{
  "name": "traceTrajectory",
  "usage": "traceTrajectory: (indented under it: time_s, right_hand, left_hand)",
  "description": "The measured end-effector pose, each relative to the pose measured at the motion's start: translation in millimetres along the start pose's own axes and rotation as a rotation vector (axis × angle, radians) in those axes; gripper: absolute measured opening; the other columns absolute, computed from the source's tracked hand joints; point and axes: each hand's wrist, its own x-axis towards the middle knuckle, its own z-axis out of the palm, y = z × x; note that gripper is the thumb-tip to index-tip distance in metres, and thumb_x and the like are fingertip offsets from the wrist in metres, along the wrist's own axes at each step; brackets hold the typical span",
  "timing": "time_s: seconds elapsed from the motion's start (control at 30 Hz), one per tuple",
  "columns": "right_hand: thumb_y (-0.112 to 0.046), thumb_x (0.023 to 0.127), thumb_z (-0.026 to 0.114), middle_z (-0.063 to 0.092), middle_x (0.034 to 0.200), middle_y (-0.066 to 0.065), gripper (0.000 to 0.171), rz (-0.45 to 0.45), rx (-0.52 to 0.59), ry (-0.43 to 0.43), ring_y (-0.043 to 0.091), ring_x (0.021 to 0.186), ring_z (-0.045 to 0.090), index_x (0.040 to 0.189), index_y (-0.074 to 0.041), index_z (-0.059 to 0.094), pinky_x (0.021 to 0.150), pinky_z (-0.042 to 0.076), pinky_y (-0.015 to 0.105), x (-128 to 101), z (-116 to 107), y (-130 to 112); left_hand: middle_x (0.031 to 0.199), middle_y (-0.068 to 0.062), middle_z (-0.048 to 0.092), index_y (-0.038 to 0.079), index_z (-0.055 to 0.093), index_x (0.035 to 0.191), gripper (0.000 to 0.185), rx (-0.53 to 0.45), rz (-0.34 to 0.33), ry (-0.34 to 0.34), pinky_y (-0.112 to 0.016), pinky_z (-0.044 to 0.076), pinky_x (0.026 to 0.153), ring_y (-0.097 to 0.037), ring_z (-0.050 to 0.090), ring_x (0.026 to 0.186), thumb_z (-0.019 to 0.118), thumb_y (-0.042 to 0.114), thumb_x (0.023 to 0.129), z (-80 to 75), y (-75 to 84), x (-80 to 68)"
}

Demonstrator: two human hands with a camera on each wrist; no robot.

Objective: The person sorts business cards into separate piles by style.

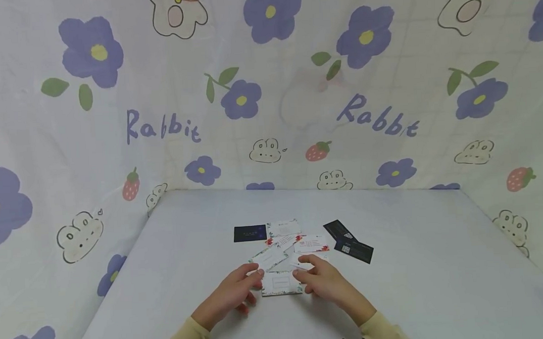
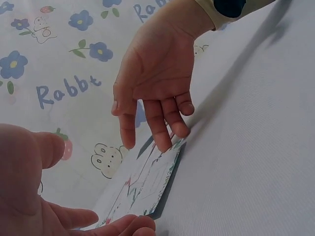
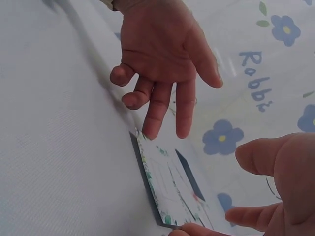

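Note:
In the head view, a white card [image 1: 281, 283] with a leafy border lies nearest the person, with a dark, thick edge like a small stack. On its left side is my left hand [image 1: 231, 295], thumb by the card's corner. Opposite it, my right hand [image 1: 325, 281] has its thumb near the other end. Both hands have loosely extended fingers. In the left wrist view, the right hand's fingertips [image 2: 165, 146] reach the end of the card [image 2: 156, 189]. The right wrist view has the left hand's fingertips [image 3: 151, 132] at the opposite end; whether they press it is unclear.
Behind lie overlapping white cards, one green-edged [image 1: 270, 258], one with red flowers [image 1: 312, 243] and another leafy one [image 1: 284, 226]. A dark card [image 1: 250, 233] is at back left; two dark cards [image 1: 354, 249] overlap at right. Patterned cloth [image 1: 269, 124] hangs around the white table [image 1: 188, 234].

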Motion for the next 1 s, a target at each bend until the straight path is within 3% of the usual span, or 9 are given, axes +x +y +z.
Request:
traceTrajectory:
  time_s: [0.5, 1.0]
  right_hand:
    - [-0.029, 0.096, 0.067, 0.067, 0.086, 0.008, 0.055, 0.006, -0.047, -0.023, 0.016, 0.06, 0.059, 0.143, -0.005, 0.054, 0.061, 0.042, 0.027, -2.4, -1.7, 0.5]
    - [-0.027, 0.097, 0.067, 0.074, 0.095, 0.008, 0.053, 0.017, -0.051, -0.019, 0.017, 0.061, 0.061, 0.143, -0.004, 0.053, 0.062, 0.044, 0.028, -2.4, -2.8, 0.5]
  left_hand:
    - [0.108, -0.008, 0.071, 0.005, 0.046, 0.148, 0.06, 0.045, 0.005, -0.017, -0.027, 0.046, 0.052, -0.015, 0.059, 0.068, 0.052, 0.045, 0.104, -0.4, -0.2, -0.4]
    - [0.108, -0.008, 0.074, 0.005, 0.05, 0.145, 0.057, 0.087, 0.026, -0.025, -0.026, 0.042, 0.053, -0.015, 0.061, 0.067, 0.051, 0.045, 0.105, -2.7, 1.9, 1.5]
